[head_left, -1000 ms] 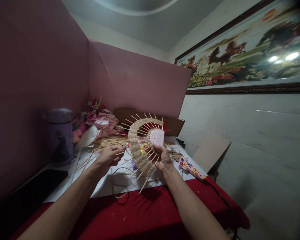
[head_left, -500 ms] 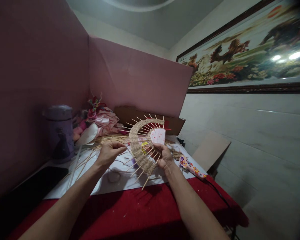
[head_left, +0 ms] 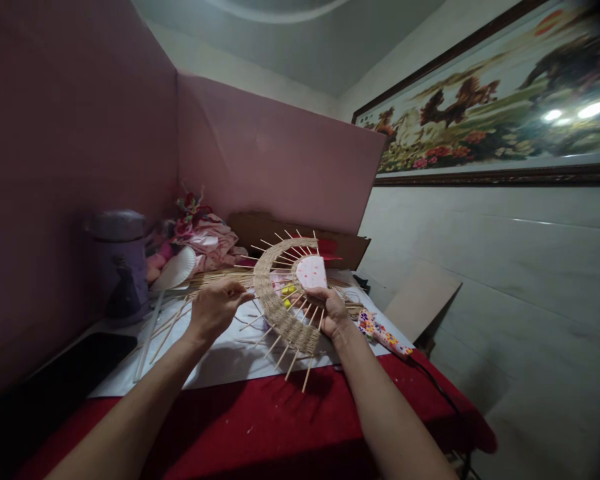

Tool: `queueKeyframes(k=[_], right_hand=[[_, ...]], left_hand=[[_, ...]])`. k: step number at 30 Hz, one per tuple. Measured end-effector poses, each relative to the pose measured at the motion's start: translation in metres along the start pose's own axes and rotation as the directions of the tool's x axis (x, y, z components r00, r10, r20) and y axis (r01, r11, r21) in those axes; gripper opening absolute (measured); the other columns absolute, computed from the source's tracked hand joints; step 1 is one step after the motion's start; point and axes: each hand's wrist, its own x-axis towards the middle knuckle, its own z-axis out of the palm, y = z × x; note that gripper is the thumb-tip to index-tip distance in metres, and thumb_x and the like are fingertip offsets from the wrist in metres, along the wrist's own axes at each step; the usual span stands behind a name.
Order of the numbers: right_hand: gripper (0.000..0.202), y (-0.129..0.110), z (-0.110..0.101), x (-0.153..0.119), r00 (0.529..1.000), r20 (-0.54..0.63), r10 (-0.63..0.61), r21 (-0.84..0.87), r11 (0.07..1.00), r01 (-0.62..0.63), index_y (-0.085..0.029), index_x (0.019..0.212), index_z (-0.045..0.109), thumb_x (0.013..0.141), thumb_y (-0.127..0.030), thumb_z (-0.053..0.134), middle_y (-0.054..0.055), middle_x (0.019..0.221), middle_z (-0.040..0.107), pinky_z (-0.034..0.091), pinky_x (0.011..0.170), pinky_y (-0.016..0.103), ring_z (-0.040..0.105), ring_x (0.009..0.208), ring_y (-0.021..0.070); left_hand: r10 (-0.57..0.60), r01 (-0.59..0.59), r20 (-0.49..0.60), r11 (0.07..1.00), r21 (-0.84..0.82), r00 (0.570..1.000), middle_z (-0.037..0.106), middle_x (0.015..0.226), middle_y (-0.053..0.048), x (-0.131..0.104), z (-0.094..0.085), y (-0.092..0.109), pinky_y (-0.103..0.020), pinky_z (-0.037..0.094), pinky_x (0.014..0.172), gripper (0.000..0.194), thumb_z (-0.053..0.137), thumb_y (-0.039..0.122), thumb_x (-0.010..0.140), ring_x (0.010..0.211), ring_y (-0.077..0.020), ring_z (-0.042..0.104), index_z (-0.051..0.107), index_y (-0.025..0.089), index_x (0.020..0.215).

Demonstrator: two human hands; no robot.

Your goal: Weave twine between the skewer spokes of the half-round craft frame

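Note:
A half-round woven fan frame (head_left: 270, 287) of thin sticks and twine is held up over the table. Its sticks fan out through a wide twine band, and a pale half-disc (head_left: 311, 272) with reddish spots sits at the centre. My right hand (head_left: 334, 310) grips it near the half-disc, thumb in front and fingers behind the sticks. At the band's left edge, my left hand (head_left: 217, 307) is closed in a pinch beside the stick ends. What lies between those fingertips is too small to make out.
A flower-patterned glue gun (head_left: 383, 333) with a dark cord lies to the right. Loose sticks (head_left: 170, 327), a white fan-shaped piece (head_left: 177, 268), a purple thermos (head_left: 123, 267) and pink cloth (head_left: 213, 240) are on the left. White paper covers part of the red tablecloth (head_left: 230, 427).
The fan frame has turned slightly and shifted a little left, its lower sticks swinging rightward. My left hand has rolled over, still pinched at the frame's left edge.

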Motion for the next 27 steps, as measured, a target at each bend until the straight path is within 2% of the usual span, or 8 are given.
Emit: queueKeyframes(k=[3,5,7,10,13,16,20,27], right_hand=[[0.02,-0.003,0.0005,-0.0031,0.999,0.001,0.045,0.01,0.999,-0.045,-0.007,0.082,0.067,0.066,-0.011,0.055,0.011,0.066,0.072,0.048,0.042,0.025,0.066,0.053,0.0194],[0.022,-0.0046,0.001,-0.0041,0.999,-0.002,0.053,0.025,0.998,-0.053,-0.007,0.083,0.066,0.066,-0.01,0.054,0.01,0.064,0.071,0.049,0.044,0.026,0.065,0.052,0.0188],[0.022,-0.006,0.002,-0.0048,0.998,-0.006,0.06,0.044,0.997,-0.06,-0.007,0.083,0.065,0.066,-0.01,0.052,0.01,0.062,0.07,0.051,0.046,0.027,0.065,0.051,0.019],[0.021,-0.0082,0.0036,-0.0059,0.997,-0.012,0.072,0.074,0.995,-0.071,-0.007,0.083,0.063,0.067,-0.01,0.051,0.009,0.06,0.069,0.053,0.05,0.03,0.065,0.052,0.0198],[0.02,-0.0091,0.0046,-0.0067,0.996,-0.008,0.083,0.099,0.992,-0.082,-0.007,0.084,0.062,0.069,-0.012,0.05,0.009,0.058,0.068,0.054,0.052,0.032,0.066,0.053,0.0204],[0.019,-0.0068,0.0055,-0.0071,0.995,0.015,0.094,0.111,0.989,-0.095,-0.006,0.083,0.062,0.073,-0.013,0.048,0.009,0.058,0.068,0.053,0.051,0.028,0.066,0.054,0.0195],[0.017,-0.0026,0.0059,-0.007,0.993,0.053,0.106,0.109,0.988,-0.112,-0.005,0.08,0.062,0.075,-0.013,0.048,0.01,0.06,0.068,0.049,0.045,0.021,0.065,0.051,0.0164],[0.017,-0.0017,0.0041,-0.0069,0.989,0.104,0.105,0.11,0.987,-0.116,-0.005,0.082,0.063,0.071,-0.013,0.054,0.012,0.065,0.07,0.048,0.039,0.018,0.066,0.054,0.0168]], left_hand=[[-0.126,0.146,0.09,0.949,-0.278,0.988,0.058,0.049,-0.001,0.004,-0.0003,-0.0008,-0.024,0.029,0.049,0.018,0.074,0.034,0.056,0.048,-0.0129,0.045,0.067,0.019,0.051],[-0.168,0.203,0.127,0.913,-0.354,0.978,0.058,0.046,-0.001,0.006,-0.0008,-0.0015,-0.024,0.028,0.045,0.019,0.074,0.034,0.056,0.043,-0.0112,0.042,0.067,0.017,0.051],[-0.127,0.156,0.11,0.934,-0.323,0.986,0.061,0.048,-0.002,0.0066,-0.0015,-0.0025,-0.024,0.03,0.045,0.015,0.074,0.032,0.058,0.043,-0.0112,0.044,0.07,0.018,0.053],[0.03,-0.018,0.053,0.978,-0.206,0.998,0.067,0.055,-0.002,0.0051,-0.0013,-0.0049,-0.024,0.037,0.052,0.003,0.071,0.023,0.061,0.051,-0.0143,0.054,0.073,0.021,0.06],[0.11,-0.103,0.04,0.983,-0.15,0.993,0.069,0.057,-0.001,0.0024,0.0012,-0.0068,-0.024,0.039,0.057,0.008,0.069,0.017,0.063,0.056,-0.016,0.058,0.074,0.023,0.063],[0.052,-0.029,0.094,0.972,-0.233,0.994,0.066,0.053,-0.002,0.0001,0.005,-0.0065,-0.023,0.037,0.049,0.007,0.069,0.024,0.065,0.048,-0.0134,0.053,0.073,0.021,0.062],[-0.035,0.082,0.154,0.948,-0.307,0.987,0.063,0.049,-0.002,-0.0016,0.0078,-0.0037,-0.021,0.031,0.04,0.018,0.071,0.032,0.064,0.04,-0.0089,0.041,0.07,0.017,0.055],[-0.168,0.24,0.213,0.892,-0.383,0.963,0.062,0.048,-0.002,-0.0023,0.0079,-0.0009,-0.019,0.027,0.036,0.022,0.071,0.035,0.063,0.037,-0.0059,0.037,0.069,0.013,0.06]])
